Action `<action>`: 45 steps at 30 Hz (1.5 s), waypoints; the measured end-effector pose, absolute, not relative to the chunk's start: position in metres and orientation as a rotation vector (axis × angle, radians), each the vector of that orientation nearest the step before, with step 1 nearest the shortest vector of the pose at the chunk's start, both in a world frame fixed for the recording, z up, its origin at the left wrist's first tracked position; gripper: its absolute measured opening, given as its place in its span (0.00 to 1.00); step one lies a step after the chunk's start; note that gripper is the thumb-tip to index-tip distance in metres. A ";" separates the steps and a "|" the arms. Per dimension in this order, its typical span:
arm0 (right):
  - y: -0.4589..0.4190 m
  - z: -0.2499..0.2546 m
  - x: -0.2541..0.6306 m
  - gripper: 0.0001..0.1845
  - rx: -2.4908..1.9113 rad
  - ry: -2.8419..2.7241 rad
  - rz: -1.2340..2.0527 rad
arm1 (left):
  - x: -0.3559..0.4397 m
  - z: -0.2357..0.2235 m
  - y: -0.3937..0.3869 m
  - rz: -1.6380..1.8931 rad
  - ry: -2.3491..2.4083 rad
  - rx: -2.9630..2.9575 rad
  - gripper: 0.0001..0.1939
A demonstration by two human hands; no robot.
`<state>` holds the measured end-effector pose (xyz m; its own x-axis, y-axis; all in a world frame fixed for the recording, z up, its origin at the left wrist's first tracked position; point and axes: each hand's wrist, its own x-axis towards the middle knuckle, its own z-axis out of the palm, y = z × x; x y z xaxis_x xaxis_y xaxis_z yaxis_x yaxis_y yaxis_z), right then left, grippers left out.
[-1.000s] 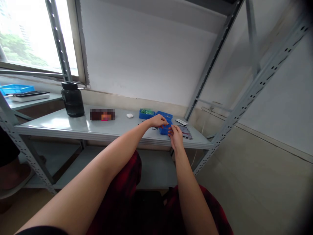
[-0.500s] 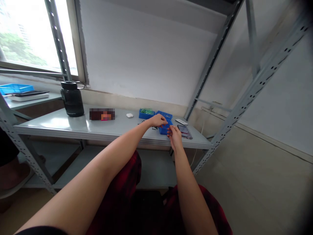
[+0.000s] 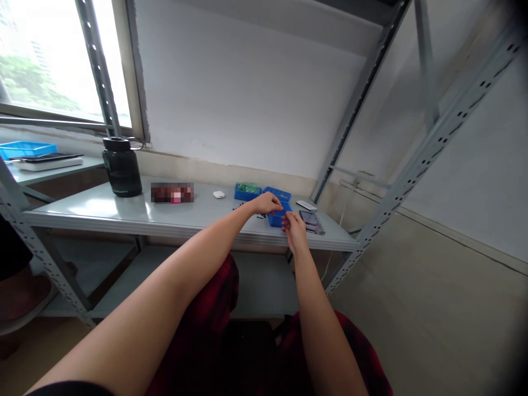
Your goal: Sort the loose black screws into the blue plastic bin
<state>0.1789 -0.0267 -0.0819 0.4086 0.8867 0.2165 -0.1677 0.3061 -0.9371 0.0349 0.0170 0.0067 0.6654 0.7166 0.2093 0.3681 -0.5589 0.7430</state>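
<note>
Both hands are raised close together over a blue bin (image 3: 277, 221) near the front edge of the shelf. The fingers of my left hand (image 3: 269, 203) are pinched at the bin's left side, and whatever is between them is too small to name. My right hand (image 3: 295, 226) is also closed in a pinch, just to the right and slightly nearer me; its hold is too small to make out. Several small dark screw-like pieces (image 3: 260, 216) lie on the shelf beneath my left wrist. Behind stand a blue bin with green contents (image 3: 247, 194) and another blue bin (image 3: 284, 196).
On the shelf (image 3: 198, 219) are a black bottle (image 3: 124, 169), a blurred-out item (image 3: 172, 193), a white earphone case (image 3: 218, 194), a phone (image 3: 311, 221) and a white mouse-like object (image 3: 306, 205). Metal uprights (image 3: 371, 234) frame the right end. A person's foot (image 3: 28, 300) shows at lower left.
My right hand has shifted very slightly left, nearer my left hand. Both hands keep their pinched shape, and the things on the shelf stay in place.
</note>
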 end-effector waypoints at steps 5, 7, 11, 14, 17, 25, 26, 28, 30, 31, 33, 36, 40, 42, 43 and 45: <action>-0.028 -0.082 0.179 0.15 -0.995 -0.861 0.847 | 0.036 0.005 0.019 0.676 0.829 2.192 0.09; -0.028 -0.082 0.179 0.15 -0.987 -0.853 0.853 | 0.036 0.005 0.019 0.677 0.831 2.197 0.09; -0.028 -0.081 0.178 0.16 -0.996 -0.863 0.837 | 0.035 0.006 0.018 0.684 0.832 2.212 0.10; -0.027 -0.082 0.178 0.17 -0.999 -0.866 0.832 | 0.036 0.005 0.020 0.705 0.818 2.221 0.10; -0.025 -0.084 0.179 0.17 -0.986 -0.850 0.844 | 0.037 0.003 0.023 0.722 0.776 2.197 0.10; -0.024 -0.085 0.179 0.17 -0.982 -0.860 0.857 | 0.039 0.004 0.022 0.751 0.733 2.216 0.10; -0.024 -0.085 0.178 0.17 -0.985 -0.866 0.860 | 0.039 0.004 0.020 0.756 0.732 2.208 0.11; -0.025 -0.084 0.177 0.17 -0.991 -0.893 0.865 | 0.039 0.005 0.017 0.761 0.720 2.191 0.11; -0.025 -0.085 0.176 0.17 -1.002 -0.923 0.867 | 0.040 0.006 0.015 0.760 0.703 2.188 0.10; -0.025 -0.085 0.175 0.17 -1.007 -0.933 0.869 | 0.041 0.006 0.014 0.763 0.696 2.192 0.10; -0.024 -0.085 0.175 0.17 -1.018 -0.938 0.871 | 0.042 0.006 0.014 0.783 0.702 2.195 0.09; -0.024 -0.086 0.176 0.17 -1.031 -0.930 0.862 | 0.042 0.006 0.018 0.825 0.753 2.209 0.10; -0.024 -0.084 0.178 0.17 -1.034 -0.924 0.830 | 0.041 0.003 0.024 0.809 0.821 2.334 0.10; -0.024 -0.084 0.178 0.18 -1.038 -0.926 0.802 | 0.042 0.001 0.025 0.769 0.857 2.411 0.11; -0.024 -0.083 0.178 0.18 -1.045 -0.927 0.785 | 0.042 0.000 0.025 0.741 0.875 2.443 0.13; -0.024 -0.084 0.178 0.19 -1.068 -0.933 0.756 | 0.042 -0.002 0.024 0.680 0.902 2.493 0.16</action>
<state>0.1780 -0.0239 -0.0837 0.4218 0.8698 0.2561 -0.0700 0.3128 -0.9472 0.0424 0.0236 -0.0019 0.6732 0.6738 0.3045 0.4783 -0.7109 0.5156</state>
